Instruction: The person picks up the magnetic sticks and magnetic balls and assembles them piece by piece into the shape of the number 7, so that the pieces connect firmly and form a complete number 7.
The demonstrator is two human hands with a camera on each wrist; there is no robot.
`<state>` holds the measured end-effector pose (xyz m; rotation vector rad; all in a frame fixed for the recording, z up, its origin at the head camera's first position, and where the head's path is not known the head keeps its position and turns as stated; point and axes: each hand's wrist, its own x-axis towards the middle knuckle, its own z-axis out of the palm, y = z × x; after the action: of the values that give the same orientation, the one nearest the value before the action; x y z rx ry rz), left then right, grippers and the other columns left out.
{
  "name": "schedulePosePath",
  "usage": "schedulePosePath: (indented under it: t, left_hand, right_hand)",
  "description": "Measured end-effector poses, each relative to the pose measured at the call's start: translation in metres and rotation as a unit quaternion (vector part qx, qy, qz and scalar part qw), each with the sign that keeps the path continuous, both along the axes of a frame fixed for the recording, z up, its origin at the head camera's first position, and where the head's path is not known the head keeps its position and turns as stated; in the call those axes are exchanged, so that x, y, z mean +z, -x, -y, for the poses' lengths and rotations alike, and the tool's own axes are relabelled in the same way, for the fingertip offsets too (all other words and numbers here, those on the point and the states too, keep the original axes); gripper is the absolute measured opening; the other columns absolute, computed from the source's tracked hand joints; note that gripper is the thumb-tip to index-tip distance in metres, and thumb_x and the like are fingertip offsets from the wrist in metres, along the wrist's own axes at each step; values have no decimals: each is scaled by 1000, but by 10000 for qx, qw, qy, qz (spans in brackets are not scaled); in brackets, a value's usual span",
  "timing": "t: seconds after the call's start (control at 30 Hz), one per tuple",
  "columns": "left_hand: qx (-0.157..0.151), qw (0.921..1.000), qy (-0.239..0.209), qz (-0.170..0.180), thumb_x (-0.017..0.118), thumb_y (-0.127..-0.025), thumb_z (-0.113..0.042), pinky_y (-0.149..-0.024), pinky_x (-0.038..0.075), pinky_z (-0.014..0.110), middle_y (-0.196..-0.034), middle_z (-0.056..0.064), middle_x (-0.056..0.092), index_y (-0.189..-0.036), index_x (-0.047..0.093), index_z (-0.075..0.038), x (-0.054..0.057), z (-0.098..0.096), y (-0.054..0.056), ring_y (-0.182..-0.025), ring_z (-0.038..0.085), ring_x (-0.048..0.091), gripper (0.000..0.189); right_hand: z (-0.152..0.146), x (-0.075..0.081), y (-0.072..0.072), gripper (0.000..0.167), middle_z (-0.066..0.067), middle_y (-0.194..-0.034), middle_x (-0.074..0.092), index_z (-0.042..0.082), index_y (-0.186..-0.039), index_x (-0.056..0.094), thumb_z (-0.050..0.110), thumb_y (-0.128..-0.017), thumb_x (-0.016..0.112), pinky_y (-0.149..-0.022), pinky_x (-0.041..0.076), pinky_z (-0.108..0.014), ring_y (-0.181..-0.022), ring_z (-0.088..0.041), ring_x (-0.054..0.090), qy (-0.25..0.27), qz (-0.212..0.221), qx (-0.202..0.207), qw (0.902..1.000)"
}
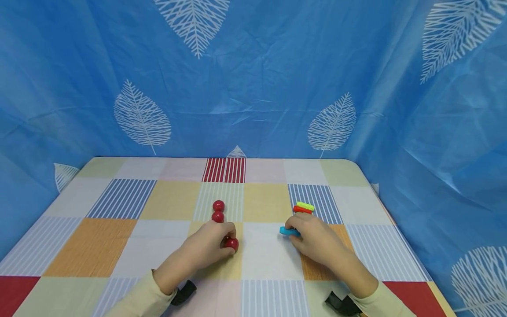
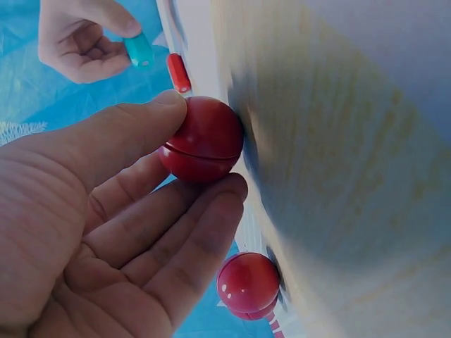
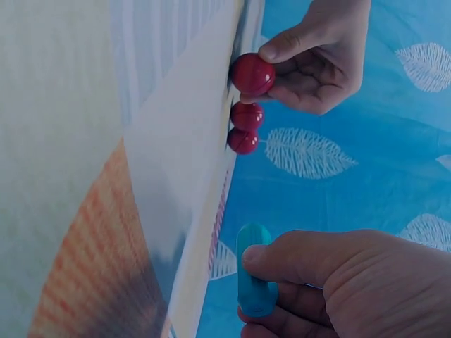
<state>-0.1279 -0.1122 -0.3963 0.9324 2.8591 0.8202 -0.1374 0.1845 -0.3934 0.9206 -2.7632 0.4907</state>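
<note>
A shiny red ball (image 2: 206, 137) with a seam round its middle is pinched between thumb and fingers of my left hand (image 1: 208, 246), right at the tabletop. Two more red balls (image 1: 218, 205) sit just beyond that hand, one behind the other. In my right hand (image 1: 317, 240), thumb and fingers pinch a short blue stick (image 3: 255, 271) with rounded ends, held low over a white patch of the cloth. A red stick (image 1: 303, 209) and a yellow-green stick (image 1: 305, 206) of similar shape lie side by side just past the right hand.
The table wears a patchwork cloth (image 1: 170, 200) of plain and striped squares. Blue curtains (image 1: 253, 88) with white leaf prints hang behind it and along both sides. A black strap (image 1: 184, 293) shows by the left wrist, another dark strap (image 1: 341, 304) by the right.
</note>
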Motion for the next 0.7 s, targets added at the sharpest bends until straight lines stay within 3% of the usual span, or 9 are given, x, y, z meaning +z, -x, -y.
schedulePosePath:
  t: [0.7]
  left_hand:
    - [-23, 10000, -2, -26, 85, -74, -12, -62, 46, 23, -76, -7, 60, -84, 63, -12, -5, 2, 6, -67, 9, 53, 24]
  right_hand:
    - [18, 3, -3, 22, 7, -93, 64, 14, -94, 69, 9, -77, 81, -76, 52, -26, -83, -7, 58, -50, -96, 486, 9988]
